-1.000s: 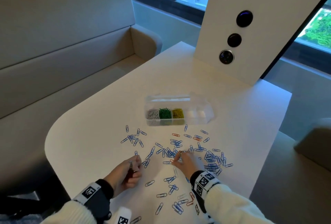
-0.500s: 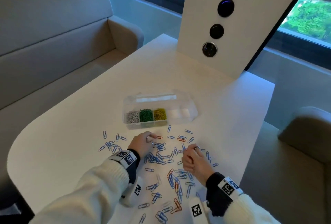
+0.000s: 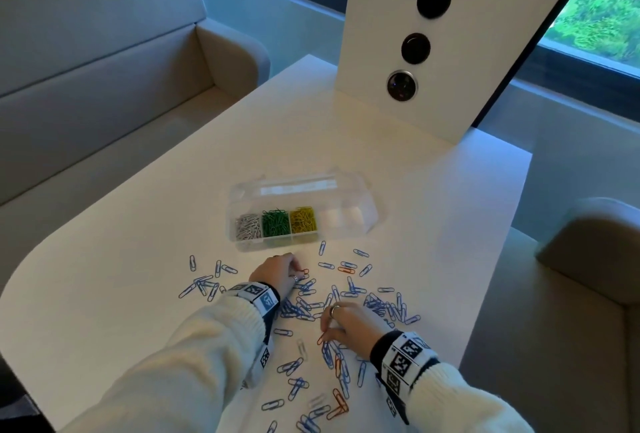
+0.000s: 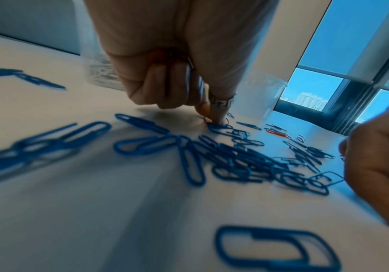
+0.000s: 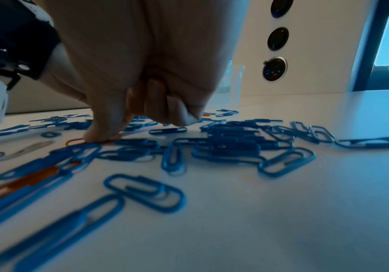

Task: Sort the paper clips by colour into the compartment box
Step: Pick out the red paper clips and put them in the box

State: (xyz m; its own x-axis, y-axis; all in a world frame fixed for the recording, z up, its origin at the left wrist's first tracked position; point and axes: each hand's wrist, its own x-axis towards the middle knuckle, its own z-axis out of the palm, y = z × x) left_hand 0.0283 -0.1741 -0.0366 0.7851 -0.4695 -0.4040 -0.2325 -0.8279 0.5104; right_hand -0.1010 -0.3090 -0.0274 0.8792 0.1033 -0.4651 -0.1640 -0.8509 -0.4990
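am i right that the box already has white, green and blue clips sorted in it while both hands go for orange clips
Not quite. In the head view the compartment box holds white, green and yellow clips, not blue. The blue clips lie loose on the table. Both hands do work at orange clips.

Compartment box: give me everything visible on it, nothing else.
The compartment box is a clear plastic case lying flat on the white table, just beyond the scattered clips. Its transparent lid is open and folded back on the far side. A row of compartments runs left to right: white clips, green clips, yellow clips; the part to the right of these looks empty. Neither hand touches it; the left hand works just in front of it.
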